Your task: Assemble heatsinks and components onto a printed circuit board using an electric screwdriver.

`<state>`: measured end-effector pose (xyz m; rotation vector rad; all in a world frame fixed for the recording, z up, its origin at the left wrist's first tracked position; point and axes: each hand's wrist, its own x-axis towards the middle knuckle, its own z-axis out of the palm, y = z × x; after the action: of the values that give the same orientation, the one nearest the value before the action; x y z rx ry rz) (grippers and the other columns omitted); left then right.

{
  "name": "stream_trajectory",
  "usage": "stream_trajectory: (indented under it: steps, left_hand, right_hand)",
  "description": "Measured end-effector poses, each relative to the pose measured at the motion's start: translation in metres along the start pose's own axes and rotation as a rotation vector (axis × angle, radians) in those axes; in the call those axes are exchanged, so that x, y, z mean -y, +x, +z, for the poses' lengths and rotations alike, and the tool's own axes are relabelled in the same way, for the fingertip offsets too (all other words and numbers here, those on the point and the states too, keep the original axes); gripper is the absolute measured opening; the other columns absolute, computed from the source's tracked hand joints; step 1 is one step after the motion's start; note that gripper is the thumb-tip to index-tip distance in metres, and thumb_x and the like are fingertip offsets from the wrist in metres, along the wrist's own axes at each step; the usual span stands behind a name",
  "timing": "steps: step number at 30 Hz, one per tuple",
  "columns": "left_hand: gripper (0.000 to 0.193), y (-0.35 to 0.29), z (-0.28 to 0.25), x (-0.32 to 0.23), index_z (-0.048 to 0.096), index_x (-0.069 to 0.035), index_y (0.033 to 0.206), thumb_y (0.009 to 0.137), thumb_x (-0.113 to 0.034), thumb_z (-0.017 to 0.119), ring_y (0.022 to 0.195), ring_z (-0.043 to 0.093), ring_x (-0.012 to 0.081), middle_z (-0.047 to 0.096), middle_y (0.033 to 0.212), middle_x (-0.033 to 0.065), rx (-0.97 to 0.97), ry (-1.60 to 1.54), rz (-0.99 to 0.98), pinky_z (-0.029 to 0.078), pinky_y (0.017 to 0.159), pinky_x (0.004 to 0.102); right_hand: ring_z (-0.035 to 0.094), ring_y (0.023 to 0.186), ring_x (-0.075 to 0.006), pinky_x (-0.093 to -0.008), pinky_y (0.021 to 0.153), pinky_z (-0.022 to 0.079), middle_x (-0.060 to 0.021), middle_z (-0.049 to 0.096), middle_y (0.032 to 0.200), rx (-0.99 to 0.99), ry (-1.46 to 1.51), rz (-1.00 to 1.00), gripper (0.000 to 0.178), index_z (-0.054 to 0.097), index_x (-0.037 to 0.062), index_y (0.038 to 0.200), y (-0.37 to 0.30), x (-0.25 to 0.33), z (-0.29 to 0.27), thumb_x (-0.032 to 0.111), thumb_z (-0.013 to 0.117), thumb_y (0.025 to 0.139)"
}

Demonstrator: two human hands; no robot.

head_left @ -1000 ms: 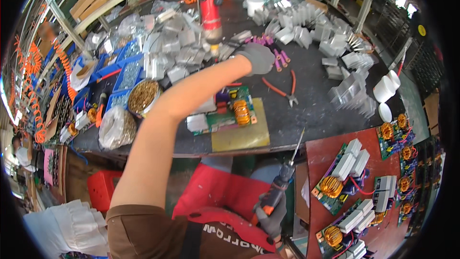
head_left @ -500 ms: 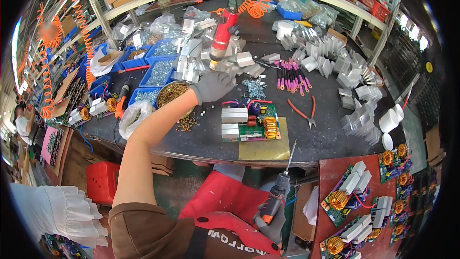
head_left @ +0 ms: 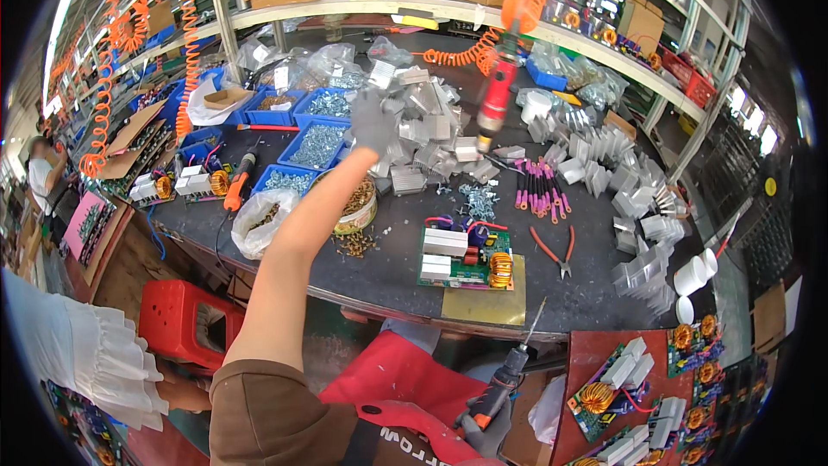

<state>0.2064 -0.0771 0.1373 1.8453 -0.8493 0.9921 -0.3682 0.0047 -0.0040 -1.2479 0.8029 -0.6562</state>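
Note:
My left hand point(head_left: 373, 125), in a grey glove, reaches far over the bench to the pile of silver finned heat sinks point(head_left: 409, 179), beside the blue bins of screws point(head_left: 317, 145). Its fingers blur into the metal, so whether they grip a part is unclear. Low in front of my body, my right hand point(head_left: 490, 433), also gloved, is wrapped round a black and orange electric screwdriver point(head_left: 500, 384), its long bit pointing up. A green circuit board point(head_left: 466, 272) with heat sinks and a copper coil lies near the bench's front edge, partly on a yellowish plate point(head_left: 487, 306).
A red power screwdriver point(head_left: 497, 95) hangs over the bench on an orange coiled cord. Red-handled pliers point(head_left: 554, 250), pink-ended black cables point(head_left: 541, 188) and loose screws point(head_left: 479, 201) lie around the board. Finished-looking boards point(head_left: 597, 395) cover a red surface at right. Another person's sleeve point(head_left: 86, 354) is at left.
My left hand has moved away from the hanging red screwdriver, left and farther over the heat sink pile. The hanging screwdriver now tilts. My right hand still holds its screwdriver; the view has shifted.

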Motion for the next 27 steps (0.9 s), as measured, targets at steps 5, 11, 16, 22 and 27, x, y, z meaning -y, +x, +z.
stream_trajectory:
  steps: [5, 11, 16, 22, 27]
  left_hand:
    - [0.068, 0.043, 0.015, 0.022, 0.049, -0.006, 0.133, 0.078, -0.036, 0.075, 0.118, 0.059, 0.0412, 0.058, 0.13, 0.0236, 0.625, 0.208, -0.497, 0.047, 0.101, 0.0452]
    - [0.085, 0.049, 0.016, 0.009, 0.038, -0.002, 0.141, 0.074, -0.04, 0.075, 0.122, 0.058, 0.039, 0.06, 0.13, 0.0246, 0.741, 0.277, -0.554, 0.049, 0.1, 0.0451]
    - [0.081, 0.049, 0.0, 0.023, 0.049, -0.001, 0.136, 0.072, -0.042, 0.076, 0.12, 0.06, 0.039, 0.062, 0.127, 0.0242, 0.836, 0.277, -0.444, 0.05, 0.099, 0.0437]
    - [0.08, 0.029, -0.033, 0.019, 0.046, -0.007, 0.14, 0.072, -0.03, 0.081, 0.109, 0.064, 0.0332, 0.064, 0.121, 0.0197, 0.409, -0.126, -0.473, 0.05, 0.096, 0.0403]
    - [0.069, 0.019, -0.066, 0.028, 0.046, -0.01, 0.14, 0.077, -0.014, 0.073, 0.094, 0.065, 0.0233, 0.063, 0.109, 0.0116, 0.176, -0.867, -0.479, 0.055, 0.084, 0.0329]
  right_hand:
    - [0.063, 0.087, -0.0201, -0.0315, 0.077, 0.054, -0.0099, 0.064, 0.096, 0.055, -0.202, -0.219, 0.038, 0.055, 0.0064, 0.117, -0.004, -0.017, 0.006, 0.004, 0.071, 0.083]
    - [0.063, 0.09, -0.021, -0.0321, 0.078, 0.052, -0.0094, 0.063, 0.103, 0.022, 0.026, -0.074, 0.056, 0.047, 0.0055, 0.128, -0.005, -0.031, 0.005, 0.001, 0.071, 0.078]
    - [0.062, 0.091, -0.02, -0.0313, 0.077, 0.051, -0.0072, 0.063, 0.102, -0.001, -0.16, -0.054, 0.057, 0.048, 0.006, 0.126, -0.006, -0.012, 0.005, 0.005, 0.073, 0.074]
    - [0.062, 0.09, -0.0192, -0.0308, 0.079, 0.049, -0.0056, 0.063, 0.101, 0.062, -0.187, -0.263, 0.055, 0.049, 0.007, 0.127, -0.002, 0.004, 0.016, 0.007, 0.071, 0.077]
    - [0.068, 0.069, -0.0224, -0.0354, 0.062, 0.057, -0.0159, 0.064, 0.095, 0.104, -0.068, 0.005, 0.057, 0.043, -0.0011, 0.123, 0.006, -0.004, 0.01, -0.004, 0.069, 0.072]
